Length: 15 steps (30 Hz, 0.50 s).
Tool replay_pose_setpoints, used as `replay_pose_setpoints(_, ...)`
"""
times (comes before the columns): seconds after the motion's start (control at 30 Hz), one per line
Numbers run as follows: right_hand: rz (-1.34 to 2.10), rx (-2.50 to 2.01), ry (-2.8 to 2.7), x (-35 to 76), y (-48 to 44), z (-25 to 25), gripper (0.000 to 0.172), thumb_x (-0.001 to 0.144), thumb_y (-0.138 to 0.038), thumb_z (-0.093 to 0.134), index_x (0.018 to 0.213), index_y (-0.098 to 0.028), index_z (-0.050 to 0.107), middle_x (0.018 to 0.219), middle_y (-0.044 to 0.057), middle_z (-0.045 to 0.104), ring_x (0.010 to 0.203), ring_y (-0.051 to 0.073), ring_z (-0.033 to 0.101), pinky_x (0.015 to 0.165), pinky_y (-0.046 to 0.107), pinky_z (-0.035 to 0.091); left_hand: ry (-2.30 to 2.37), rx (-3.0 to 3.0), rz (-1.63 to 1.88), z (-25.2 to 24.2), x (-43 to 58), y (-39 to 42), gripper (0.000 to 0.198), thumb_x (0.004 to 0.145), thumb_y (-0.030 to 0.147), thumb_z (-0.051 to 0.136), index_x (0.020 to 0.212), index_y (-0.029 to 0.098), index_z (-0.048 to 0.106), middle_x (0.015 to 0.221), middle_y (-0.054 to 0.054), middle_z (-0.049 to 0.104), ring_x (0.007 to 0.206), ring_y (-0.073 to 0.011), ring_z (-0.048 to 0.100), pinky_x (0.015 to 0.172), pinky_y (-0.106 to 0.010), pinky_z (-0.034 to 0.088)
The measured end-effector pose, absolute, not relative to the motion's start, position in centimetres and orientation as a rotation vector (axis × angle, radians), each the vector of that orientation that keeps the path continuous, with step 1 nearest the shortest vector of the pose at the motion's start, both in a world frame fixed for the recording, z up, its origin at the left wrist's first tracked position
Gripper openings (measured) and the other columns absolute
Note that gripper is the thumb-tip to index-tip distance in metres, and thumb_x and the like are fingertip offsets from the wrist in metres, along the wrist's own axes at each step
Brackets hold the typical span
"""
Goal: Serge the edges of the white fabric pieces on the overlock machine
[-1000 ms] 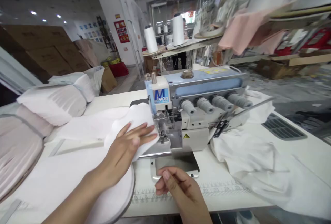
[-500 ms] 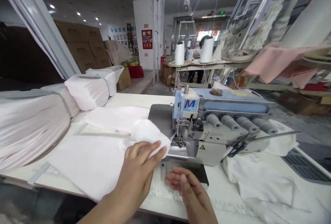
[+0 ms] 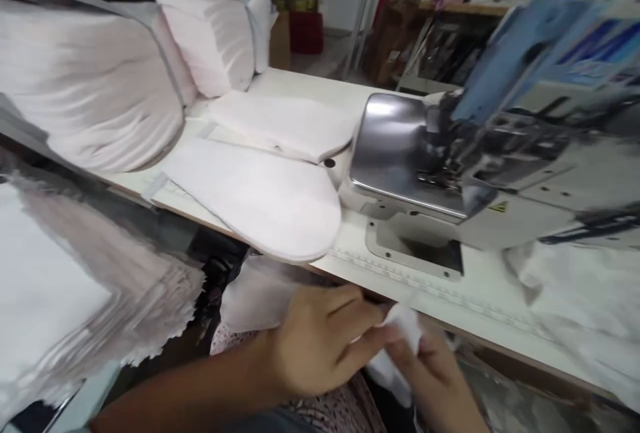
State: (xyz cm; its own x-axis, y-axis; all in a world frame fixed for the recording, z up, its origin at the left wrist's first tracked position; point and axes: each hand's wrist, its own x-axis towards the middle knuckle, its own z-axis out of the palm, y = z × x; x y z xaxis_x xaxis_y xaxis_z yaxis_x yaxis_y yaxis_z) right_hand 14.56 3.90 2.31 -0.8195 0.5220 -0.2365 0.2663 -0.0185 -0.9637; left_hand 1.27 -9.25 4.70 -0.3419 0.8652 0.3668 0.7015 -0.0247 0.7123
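Note:
Over my lap, in front of the table edge, my left hand (image 3: 333, 339) is closed with its fingertips pinching a white fabric piece (image 3: 406, 327). My right hand (image 3: 437, 373) grips the same fabric from the other side, thumb and fingers pressed together. Part of this fabric hangs below the hands, and the fingers hide some of it. Pale cloth (image 3: 257, 293) also lies beyond my left wrist. A flat white fabric panel with a rounded end (image 3: 270, 199) rests on the table (image 3: 300, 83), and a second white panel (image 3: 290, 119) lies behind it.
An overlock sewing machine (image 3: 540, 133) with a metal plate (image 3: 390, 146) stands at right. Bundled white fabric stacks (image 3: 100, 79) sit at back left. A frayed fabric pile (image 3: 115, 273) is at left, below the table. Crumpled white cloth (image 3: 580, 293) lies at right.
The view has tilted down and left. Both hands have come away from the machine's needle area to below the table's front edge. My right hand, formerly free, now grips the white fabric too.

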Motion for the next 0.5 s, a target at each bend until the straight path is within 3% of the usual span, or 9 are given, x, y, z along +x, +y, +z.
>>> replay_pose_setpoints(0.13,1.848,-0.596,-2.58,14.8,3.5,-3.4,0.018,0.071,-0.035,0.075,0.059,-0.023,0.068,0.061,0.0,0.065,0.067,0.021,0.058,0.064,0.029,0.045,2.344,1.151,1.196,-0.6,1.5,-16.0,0.021,0.095,0.026,0.048,0.095,0.019,0.068,0.082,-0.002,0.073,0.072,-0.0137,0.067,0.066,-0.02,0.049)
replay_pose_setpoints(0.2,1.817,-0.692,-2.618,13.9,4.3,-5.9,0.021,0.074,-0.039,0.072,0.059,-0.023,0.068,0.062,0.0,0.065,0.068,0.022,0.059,0.065,0.031,0.046,2.558,0.84,1.127,-2.9,-0.3,-18.7,0.023,0.094,0.033,0.049,0.095,0.021,0.069,0.091,-0.002,0.075,0.08,-0.0159,0.069,0.07,-0.02,0.05)
replay_pose_setpoints(0.33,1.733,-0.92,-2.509,11.1,5.0,-10.0,0.021,0.08,-0.044,0.064,0.087,-0.025,0.072,0.089,0.005,0.073,0.092,0.028,0.064,0.085,0.041,0.048,2.763,0.534,0.991,-7.6,-5.5,-21.4,0.032,0.093,0.037,0.045,0.099,0.016,0.068,0.095,-0.009,0.074,0.084,-0.0241,0.069,0.077,-0.031,0.052)
replay_pose_setpoints(0.5,1.745,-0.931,-2.453,10.6,1.5,-13.4,0.041,0.084,-0.032,0.058,0.123,-0.018,0.059,0.135,0.012,0.057,0.13,0.027,0.045,0.113,0.05,0.025,2.835,0.513,0.88,-11.1,-6.9,-21.6,0.04,0.094,0.034,0.037,0.119,0.01,0.058,0.119,-0.017,0.063,0.113,-0.029,0.058,0.099,-0.042,0.044)
